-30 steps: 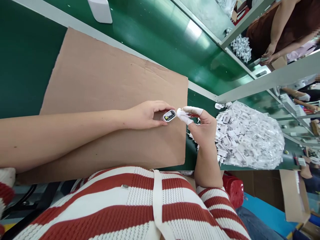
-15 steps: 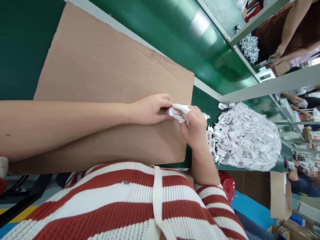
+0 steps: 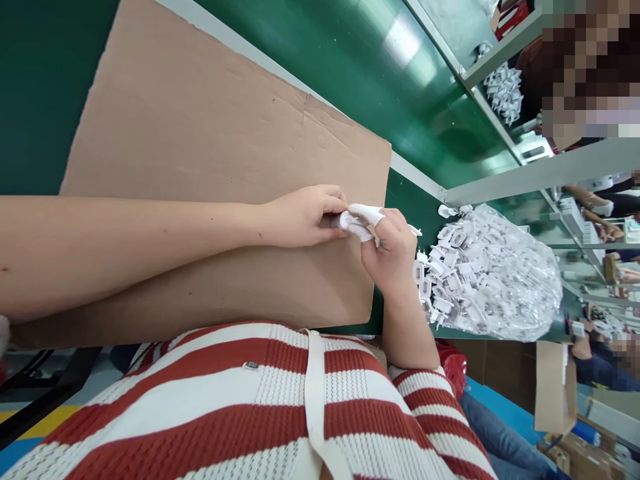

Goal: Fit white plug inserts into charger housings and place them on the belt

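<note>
My left hand (image 3: 300,217) is closed around a small white plastic housing (image 3: 345,220) over the brown cardboard sheet (image 3: 200,147). My right hand (image 3: 393,250), with white finger cots on thumb and forefinger, presses against the open end of that housing with pinched fingers. The two hands meet near the cardboard's right edge. Most of the housing is hidden between the fingers, and I cannot see whether a separate piece sits under the right fingertips.
A clear bag heaped with small white plastic parts (image 3: 490,273) lies to the right on the green belt (image 3: 325,60). A grey metal frame (image 3: 540,170) crosses behind it. Another person (image 3: 575,73) stands at the far side by more white parts (image 3: 503,93).
A second ago the housing's open end with its dark insert showed and the right fingers were beside it. The right hand has since closed in over that end and stays pressed there.
</note>
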### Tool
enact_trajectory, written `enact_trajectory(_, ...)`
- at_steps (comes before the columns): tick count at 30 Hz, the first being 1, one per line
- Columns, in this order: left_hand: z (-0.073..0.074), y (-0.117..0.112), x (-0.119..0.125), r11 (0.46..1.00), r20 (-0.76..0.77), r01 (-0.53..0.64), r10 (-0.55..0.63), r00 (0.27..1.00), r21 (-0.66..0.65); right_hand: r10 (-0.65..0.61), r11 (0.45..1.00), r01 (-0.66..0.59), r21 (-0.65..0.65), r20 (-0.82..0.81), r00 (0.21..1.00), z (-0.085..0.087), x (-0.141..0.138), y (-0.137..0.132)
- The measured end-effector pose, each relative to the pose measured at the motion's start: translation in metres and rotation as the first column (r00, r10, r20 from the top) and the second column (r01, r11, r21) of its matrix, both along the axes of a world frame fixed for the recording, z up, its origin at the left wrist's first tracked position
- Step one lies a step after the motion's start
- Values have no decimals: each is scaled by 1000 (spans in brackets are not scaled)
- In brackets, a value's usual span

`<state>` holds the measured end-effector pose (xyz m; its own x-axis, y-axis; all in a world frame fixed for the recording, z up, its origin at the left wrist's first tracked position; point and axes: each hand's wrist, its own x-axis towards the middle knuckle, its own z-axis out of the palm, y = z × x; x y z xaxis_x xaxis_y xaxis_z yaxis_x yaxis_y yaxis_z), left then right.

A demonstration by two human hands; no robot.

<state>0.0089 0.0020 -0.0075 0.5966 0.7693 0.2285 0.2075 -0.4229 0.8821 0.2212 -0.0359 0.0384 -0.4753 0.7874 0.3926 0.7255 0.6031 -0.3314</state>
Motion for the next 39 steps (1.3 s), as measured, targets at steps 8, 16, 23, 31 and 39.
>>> enact_trajectory(8, 1, 0, 0, 1000, -3, -7, 6, 1000, -26, 6, 1000, -6, 12, 28, 1000, 3, 0, -3)
enact_trajectory(16, 0, 2, 0, 999, -13, -11, 10, 1000, -32, -40, 999, 40, -28, 6, 999, 3, 2, -3)
enact_trajectory(23, 0, 0, 0, 999, -29, -25, 24, 999, -35, -76, 997, 80, -23, 140, 987, 1, -1, 0)
enact_trajectory(31, -1, -1, 1, 999, -22, -30, 30, 999, -15, -128, 987, 119, -109, -77, 989, -15, -1, 1)
enact_trajectory(39, 11, -15, -7, 995, 182, -40, 23, 983, 92, -41, 993, 6, -120, -294, 955, -2, 4, -1)
